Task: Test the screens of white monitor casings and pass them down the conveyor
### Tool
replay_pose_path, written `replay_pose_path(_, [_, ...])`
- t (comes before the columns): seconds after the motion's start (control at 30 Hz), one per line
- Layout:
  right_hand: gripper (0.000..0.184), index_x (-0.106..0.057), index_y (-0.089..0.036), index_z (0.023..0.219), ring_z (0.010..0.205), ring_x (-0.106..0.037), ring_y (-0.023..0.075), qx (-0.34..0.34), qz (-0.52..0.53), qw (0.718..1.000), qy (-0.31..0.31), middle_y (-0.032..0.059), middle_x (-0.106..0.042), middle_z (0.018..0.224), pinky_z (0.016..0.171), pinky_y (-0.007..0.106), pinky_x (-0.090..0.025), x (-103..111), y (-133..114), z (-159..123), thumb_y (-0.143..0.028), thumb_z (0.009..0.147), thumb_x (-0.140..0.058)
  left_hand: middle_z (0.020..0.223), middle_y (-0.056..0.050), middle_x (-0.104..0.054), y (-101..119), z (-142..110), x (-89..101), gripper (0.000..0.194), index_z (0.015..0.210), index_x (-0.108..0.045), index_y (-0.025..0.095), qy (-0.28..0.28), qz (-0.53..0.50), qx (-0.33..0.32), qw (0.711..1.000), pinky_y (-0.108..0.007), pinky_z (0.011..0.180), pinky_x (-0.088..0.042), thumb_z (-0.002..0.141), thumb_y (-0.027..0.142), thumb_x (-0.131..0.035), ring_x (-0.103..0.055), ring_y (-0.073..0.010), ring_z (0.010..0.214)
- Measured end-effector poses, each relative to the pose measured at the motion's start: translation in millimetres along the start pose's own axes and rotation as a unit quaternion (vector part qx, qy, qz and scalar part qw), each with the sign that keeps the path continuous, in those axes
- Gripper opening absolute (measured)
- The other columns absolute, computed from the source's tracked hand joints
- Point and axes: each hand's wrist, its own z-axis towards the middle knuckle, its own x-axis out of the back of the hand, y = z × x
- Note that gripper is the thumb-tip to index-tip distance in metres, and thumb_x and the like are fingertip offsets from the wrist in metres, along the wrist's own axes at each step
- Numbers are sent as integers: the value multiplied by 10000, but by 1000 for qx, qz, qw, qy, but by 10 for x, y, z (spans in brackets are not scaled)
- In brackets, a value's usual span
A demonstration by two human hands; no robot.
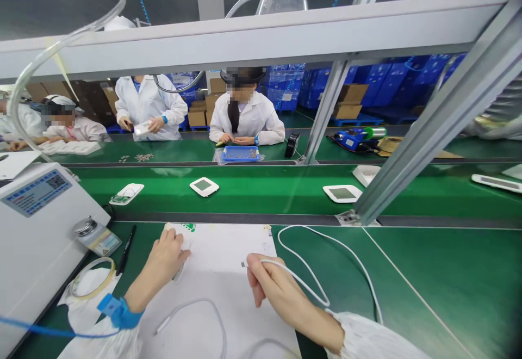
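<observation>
Pinches a slim white cable (pixel 326 302) between thumb and fingers of the right hand (pixel 271 280), with a small metal plug (pixel 244 264) just left of the fingertips and a long loop to their right over a smooth green tabletop (pixel 428 261). Holds the left hand (pixel 166 255), with bent fingers, over a large white paper sheet (pixel 220 274); cannot tell whether grasping anything. Shows, nearer than both hands' fingers, a pale grey cord (pixel 207 300); beyond them, a green conveyor belt (pixel 273 190).
</observation>
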Motion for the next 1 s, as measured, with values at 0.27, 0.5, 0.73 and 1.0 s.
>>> replay_pose_path(0.27, [628, -501, -201, 561, 576, -587, 159, -4, 9, 1000, -9, -22, -550, 467, 797, 281, -412, -16, -31, 4, -571, 1023, -292, 735, -21, -541, 275, -153, 121, 313, 576, -473, 218, -52, -78, -18, 995, -378, 790, -437, 700, 439, -657, -543, -243, 803])
replay_pose_path(0.5, [640, -478, -209, 558, 527, -559, 148, 13, 58, 998, 0, -23, -528, 451, 722, 271, -437, 19, -79, -11, -620, 1004, -273, 883, -52, -707, 626, -538, -230, 486, 1178, -498, 220, -53, -344, 58, 936, -277, 609, -490, 787, 450, -673, -672, -210, 716])
replay_pose_path(0.73, [634, -489, -211, 604, 529, -546, 139, -2, 76, 997, -10, -29, -522, 484, 704, 268, -442, 15, -114, -54, -659, 986, -255, 1055, -52, -751, 864, -711, -486, 626, 1284, -569, 271, -31, -508, 98, 855, -298, 701, -547, 712, 365, -806, -703, -269, 899])
replay_pose_path(1.0, [605, -481, -209, 620, 508, -525, 136, -3, 95, 995, -2, -39, -492, 479, 707, 270, -442, 3, -109, -47, -639, 994, -279, 1087, -47, -735, 794, -727, -540, 620, 1279, -572, 277, -7, -516, 82, 852, -283, 739, -565, 714, 370, -810, -701, -264, 948])
